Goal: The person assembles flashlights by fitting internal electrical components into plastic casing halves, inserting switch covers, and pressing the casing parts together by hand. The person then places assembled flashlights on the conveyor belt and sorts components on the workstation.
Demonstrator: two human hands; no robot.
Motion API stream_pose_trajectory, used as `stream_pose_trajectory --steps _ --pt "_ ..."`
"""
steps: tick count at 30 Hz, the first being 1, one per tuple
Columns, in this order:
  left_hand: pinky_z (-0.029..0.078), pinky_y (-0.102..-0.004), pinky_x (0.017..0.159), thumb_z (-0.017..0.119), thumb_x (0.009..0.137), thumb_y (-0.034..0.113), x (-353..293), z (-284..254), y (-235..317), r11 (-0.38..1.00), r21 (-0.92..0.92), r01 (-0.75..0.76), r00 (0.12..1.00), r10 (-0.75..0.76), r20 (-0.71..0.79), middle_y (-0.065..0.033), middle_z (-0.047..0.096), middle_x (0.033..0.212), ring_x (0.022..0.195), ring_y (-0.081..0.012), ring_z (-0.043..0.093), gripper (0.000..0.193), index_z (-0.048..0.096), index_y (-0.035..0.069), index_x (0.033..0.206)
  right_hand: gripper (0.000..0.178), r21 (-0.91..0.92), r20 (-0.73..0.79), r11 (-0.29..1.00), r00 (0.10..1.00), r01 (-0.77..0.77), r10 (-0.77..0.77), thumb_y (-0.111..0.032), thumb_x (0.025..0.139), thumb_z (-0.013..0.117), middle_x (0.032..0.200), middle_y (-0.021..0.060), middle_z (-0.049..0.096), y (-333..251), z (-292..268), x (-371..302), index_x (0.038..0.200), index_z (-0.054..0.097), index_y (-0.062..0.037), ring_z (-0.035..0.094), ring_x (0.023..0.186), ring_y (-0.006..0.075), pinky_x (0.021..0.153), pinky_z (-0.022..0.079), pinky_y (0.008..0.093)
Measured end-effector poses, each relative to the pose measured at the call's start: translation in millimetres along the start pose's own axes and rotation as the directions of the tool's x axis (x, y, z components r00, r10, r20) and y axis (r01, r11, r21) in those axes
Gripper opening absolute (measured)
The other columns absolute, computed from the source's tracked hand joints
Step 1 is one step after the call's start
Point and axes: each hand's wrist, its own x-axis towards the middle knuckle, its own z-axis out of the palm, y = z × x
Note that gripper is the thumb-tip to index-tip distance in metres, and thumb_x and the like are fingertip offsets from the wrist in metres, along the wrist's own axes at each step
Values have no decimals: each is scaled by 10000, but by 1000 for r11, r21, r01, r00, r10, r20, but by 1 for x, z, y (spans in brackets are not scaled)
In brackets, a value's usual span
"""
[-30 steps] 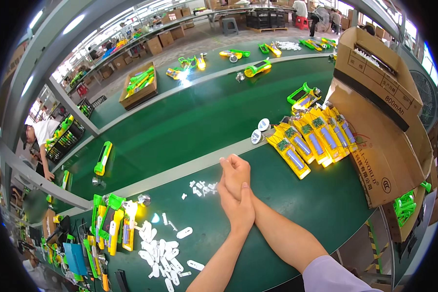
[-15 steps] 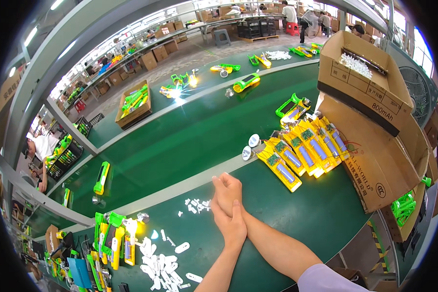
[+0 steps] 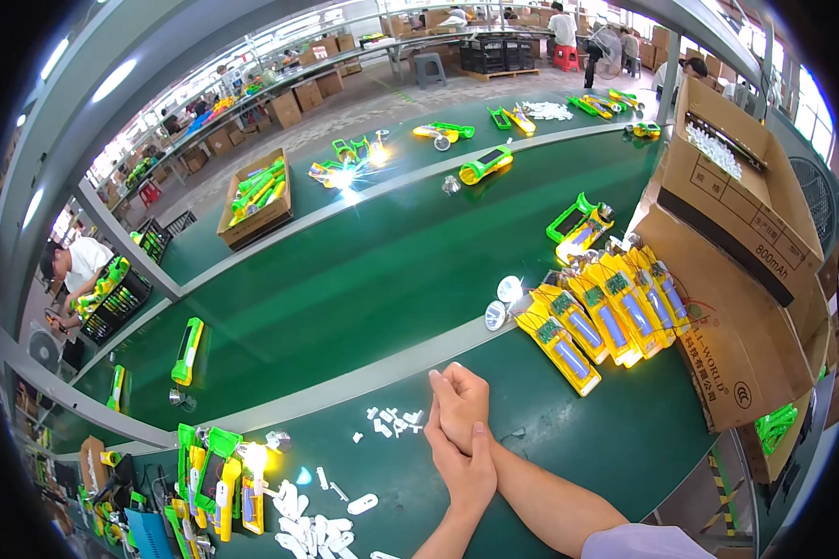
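Centrally, left hand (image 3: 466, 470) and right hand (image 3: 461, 405) are clasped together over the green desk (image 3: 569, 438), fingers closed on each other, holding no object. Nearest item: small white pieces (image 3: 391, 421), scattered just left of the hands. More white parts (image 3: 312, 522) lie lower left, beside green-yellow torches (image 3: 216, 466). Yellow torch bodies (image 3: 606, 317) sit in a row to the right, against open cardboard boxes (image 3: 727, 233). Bare green surface lies between hands and row. Conveyor belt (image 3: 345, 279) runs beyond the desk's far edge.
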Motion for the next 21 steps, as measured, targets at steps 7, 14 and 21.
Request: stream_pose_trajectory --steps 7,14,21 --pt "377 -361 1012 566 921 131 -2 0 2 1000 25 -6 1000 6 8 -183 479 1266 1165 -257 492 496 361 -53 1333 349 -3 -21 996 996 87 -87 -82 914 620 502 -47 405 0 1 0 619 441 -28 308 490 14 417 266 263" --pt "371 -382 1031 564 921 154 -3 8 3 969 224 -107 991 123 -58 -199 469 1305 1193 -277 491 515 367 -48 1352 307 37 -19 998 999 51 -50 -97 905 614 519 -18 441 -7 2 -3 648 477 -1 346 510 33 440 311 279" --pt "435 -409 917 648 869 152 137 113 69 619 465 -632 742 657 135 -138 637 1111 1038 -317 597 328 585 38 1170 284 475 596 595 735 -648 325 -338 983 532 721 -6 550 31 -26 17 927 563 -61 523 568 91 510 424 262"
